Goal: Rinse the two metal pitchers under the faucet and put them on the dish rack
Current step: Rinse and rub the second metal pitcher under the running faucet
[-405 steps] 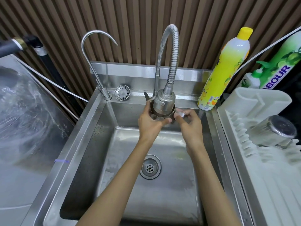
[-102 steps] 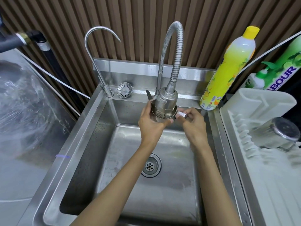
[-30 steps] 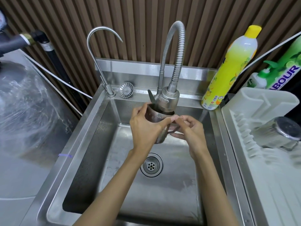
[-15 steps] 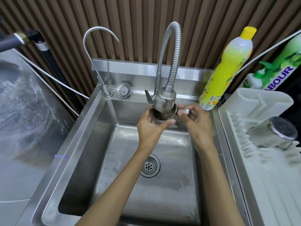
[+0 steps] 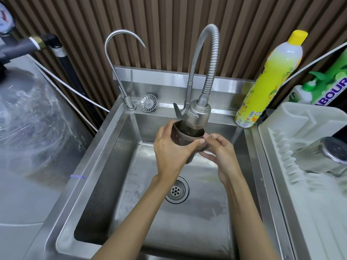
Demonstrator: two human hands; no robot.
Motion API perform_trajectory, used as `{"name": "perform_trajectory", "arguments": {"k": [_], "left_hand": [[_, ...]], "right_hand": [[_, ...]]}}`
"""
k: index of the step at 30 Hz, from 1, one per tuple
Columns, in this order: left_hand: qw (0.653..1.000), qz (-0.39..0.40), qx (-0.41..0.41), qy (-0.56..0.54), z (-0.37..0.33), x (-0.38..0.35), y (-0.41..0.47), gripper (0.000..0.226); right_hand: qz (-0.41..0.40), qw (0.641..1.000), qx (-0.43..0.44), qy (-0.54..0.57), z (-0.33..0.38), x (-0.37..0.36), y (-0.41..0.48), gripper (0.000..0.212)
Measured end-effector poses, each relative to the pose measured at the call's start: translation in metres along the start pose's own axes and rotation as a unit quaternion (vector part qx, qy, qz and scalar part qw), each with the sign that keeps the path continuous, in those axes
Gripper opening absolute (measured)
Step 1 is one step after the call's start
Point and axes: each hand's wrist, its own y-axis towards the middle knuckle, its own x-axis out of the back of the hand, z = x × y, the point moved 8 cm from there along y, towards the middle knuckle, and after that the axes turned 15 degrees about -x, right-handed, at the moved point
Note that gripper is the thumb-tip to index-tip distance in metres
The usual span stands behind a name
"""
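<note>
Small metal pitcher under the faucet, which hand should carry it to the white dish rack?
Right. The right hand grips the small metal pitcher on the side nearest the white plastic dish rack.

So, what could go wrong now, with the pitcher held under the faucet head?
The pitcher has its rim just below the faucet head; lifting could knock them together.
It might slip from the left hand into the sink.
Racking it may bump the tilted pitcher on the dish rack.

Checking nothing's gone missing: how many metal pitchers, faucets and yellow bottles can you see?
Metal pitchers: 2 (held pitcher, racked pitcher)
Faucets: 2 (hose faucet, thin faucet)
Yellow bottle: 1
Total: 5
</note>
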Motion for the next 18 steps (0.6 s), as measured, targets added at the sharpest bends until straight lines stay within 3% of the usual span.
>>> {"name": "perform_trajectory", "arguments": {"k": [3, 6, 9, 11, 13, 16, 18], "left_hand": [[0.994, 0.031, 0.086, -0.059, 0.018, -0.009, -0.01, 0.058], [0.968, 0.077, 0.182, -0.152, 0.033, -0.026, -0.024, 0.04], [0.936, 0.128, 0.216, -0.247, 0.034, -0.044, -0.029, 0.037], [0.917, 0.138, 0.214, -0.308, 0.031, -0.054, -0.025, 0.045], [0.909, 0.116, 0.205, -0.344, 0.027, -0.057, -0.017, 0.053], [0.911, 0.054, 0.185, -0.364, 0.023, -0.052, -0.004, 0.067], [0.93, 0.028, 0.15, -0.335, 0.02, -0.044, 0.005, 0.071]], "right_hand": [[-0.111, 0.988, 0.016, -0.102, 0.015, 0.014, -0.005, 0.021], [-0.226, 0.923, 0.054, -0.308, 0.044, 0.018, -0.023, 0.026], [-0.267, 0.878, 0.111, -0.381, 0.066, 0.014, -0.044, 0.019], [-0.263, 0.885, 0.14, -0.358, 0.068, 0.014, -0.047, 0.018], [-0.228, 0.918, 0.156, -0.284, 0.062, 0.016, -0.041, 0.027], [-0.112, 0.975, 0.161, -0.103, 0.052, 0.015, -0.025, 0.027], [-0.036, 0.989, 0.142, -0.001, 0.042, 0.011, -0.014, 0.025]]}}
